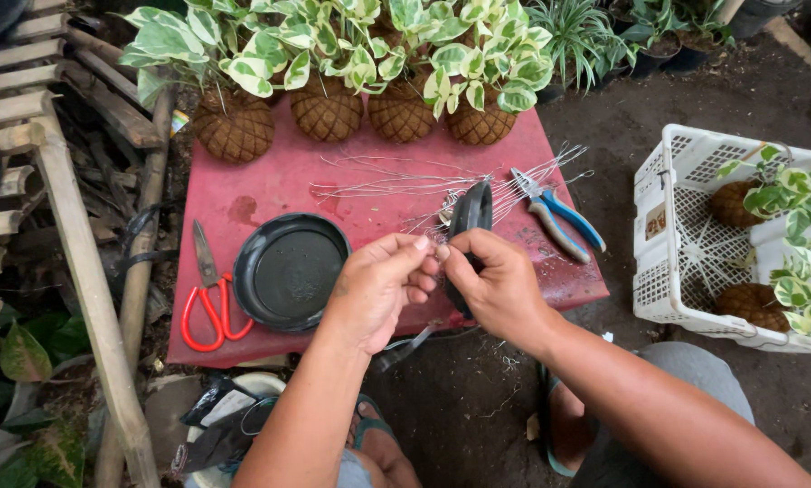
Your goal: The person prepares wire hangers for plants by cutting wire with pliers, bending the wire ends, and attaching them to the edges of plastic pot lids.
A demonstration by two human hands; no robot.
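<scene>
My right hand (496,285) grips a round black plastic dish (470,212) held on edge above the red table (270,185). My left hand (378,287) pinches a thin metal wire at the dish's rim, fingertips touching those of the right hand. A loose bundle of thin wires (424,181) lies on the table just behind the hands. A second black dish (290,269) rests flat on the table to the left of my left hand.
Red-handled scissors (208,303) lie at the table's left edge, blue-handled pliers (557,215) at its right. Several moss-ball plants (326,107) line the back. A white crate (686,244) with more plants stands on the right. Bamboo poles (71,244) lean at left.
</scene>
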